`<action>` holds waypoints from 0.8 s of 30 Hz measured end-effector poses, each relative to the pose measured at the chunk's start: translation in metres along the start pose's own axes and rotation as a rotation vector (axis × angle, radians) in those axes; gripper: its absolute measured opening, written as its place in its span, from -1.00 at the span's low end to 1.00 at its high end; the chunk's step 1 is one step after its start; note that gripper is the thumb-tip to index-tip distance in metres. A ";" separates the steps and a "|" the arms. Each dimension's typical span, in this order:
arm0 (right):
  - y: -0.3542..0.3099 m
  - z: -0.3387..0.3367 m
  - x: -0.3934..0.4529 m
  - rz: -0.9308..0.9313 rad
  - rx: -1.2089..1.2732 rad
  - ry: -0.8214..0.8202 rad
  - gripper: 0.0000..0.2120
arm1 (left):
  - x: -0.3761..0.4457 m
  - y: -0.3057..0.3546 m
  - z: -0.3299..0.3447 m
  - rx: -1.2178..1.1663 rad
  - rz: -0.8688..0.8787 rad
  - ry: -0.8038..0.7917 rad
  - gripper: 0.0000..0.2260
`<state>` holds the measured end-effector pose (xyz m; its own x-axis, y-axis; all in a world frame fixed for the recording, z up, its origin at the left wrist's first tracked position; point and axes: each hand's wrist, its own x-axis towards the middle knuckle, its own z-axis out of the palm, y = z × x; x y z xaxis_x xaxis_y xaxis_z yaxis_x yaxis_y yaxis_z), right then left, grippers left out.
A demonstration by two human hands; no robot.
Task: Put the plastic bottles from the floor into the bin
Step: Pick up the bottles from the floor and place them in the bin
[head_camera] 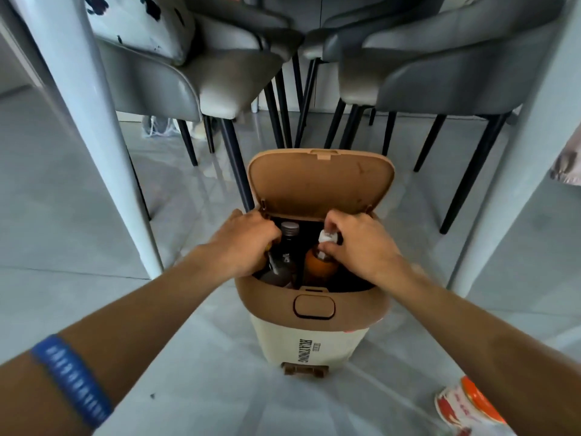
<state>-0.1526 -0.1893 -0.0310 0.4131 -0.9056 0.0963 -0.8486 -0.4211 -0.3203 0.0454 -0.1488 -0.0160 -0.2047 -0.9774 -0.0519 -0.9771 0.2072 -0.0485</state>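
- Wristband (pixel 70 383): blue, with pale lettering too blurred to read; worn on the left forearm, which enters at the lower left corner.
- Bottle on the floor (pixel 468 404): orange, white and red, lying on its side at the lower right edge, just beside the right forearm and apart from the bin.
- Floor (pixel 195 357): pale grey, glossy.
- Bin (pixel 309 338): cream body with a black printed word running vertically, tan collar with a press-button panel, tan pedal at the base; stands on the floor at centre.
- Lid (pixel 320 184): tan, swung up and back, standing open behind the mouth of the bin.
- Left hand (pixel 242 243): over the left side of the bin's mouth, fingers curled downward into the opening; what they hold, if anything, cannot be told.
- Dark bottle (pixel 284 256): grey screw cap, upright in the left half of the bin, just beside the left hand.
- Right hand (pixel 361 247): over the right side of the mouth, fingers pinching the neck and white cap of the orange bottle.
- Orange bottle (pixel 320 269): upright in the right half of the bin, next to the dark bottle.
- Chairs (pixel 440 64): grey upholstered seats on thin black legs, behind the bin.
- White legs (pixel 94 121): thick, pale posts either side of the view.
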 end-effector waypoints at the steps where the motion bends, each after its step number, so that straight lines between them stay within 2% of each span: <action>1: 0.000 0.003 0.000 -0.006 -0.065 -0.028 -0.77 | 0.001 -0.002 0.002 0.003 0.000 0.018 -0.81; 7: -0.001 -0.001 0.007 -0.071 -0.187 -0.048 -0.71 | 0.007 -0.002 0.006 -0.028 -0.008 0.081 -0.81; 10: 0.009 -0.003 0.001 -0.127 -0.112 -0.078 -0.62 | 0.006 0.010 -0.002 -0.106 0.004 0.103 -0.81; 12: 0.022 -0.013 -0.013 -0.136 0.001 -0.015 -0.62 | 0.004 0.031 -0.010 -0.200 0.050 0.129 -0.78; 15: 0.045 -0.031 -0.044 -0.127 0.111 0.172 -0.72 | 0.003 0.072 -0.027 -0.277 0.153 0.188 -0.79; 18: 0.084 -0.045 -0.091 -0.035 0.186 0.246 -0.77 | 0.003 0.126 -0.037 -0.323 0.297 0.212 -0.77; 21: 0.129 -0.047 -0.139 0.096 0.182 0.272 -0.83 | 0.002 0.183 -0.031 -0.386 0.425 0.163 -0.74; 24: 0.165 -0.040 -0.177 0.258 0.101 0.165 -0.82 | 0.000 0.239 -0.006 -0.362 0.551 0.007 -0.72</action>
<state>-0.3793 -0.1007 -0.0634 0.1223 -0.9814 0.1481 -0.8781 -0.1766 -0.4447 -0.1887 -0.0990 -0.0220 -0.6796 -0.7328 0.0332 -0.6868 0.6516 0.3221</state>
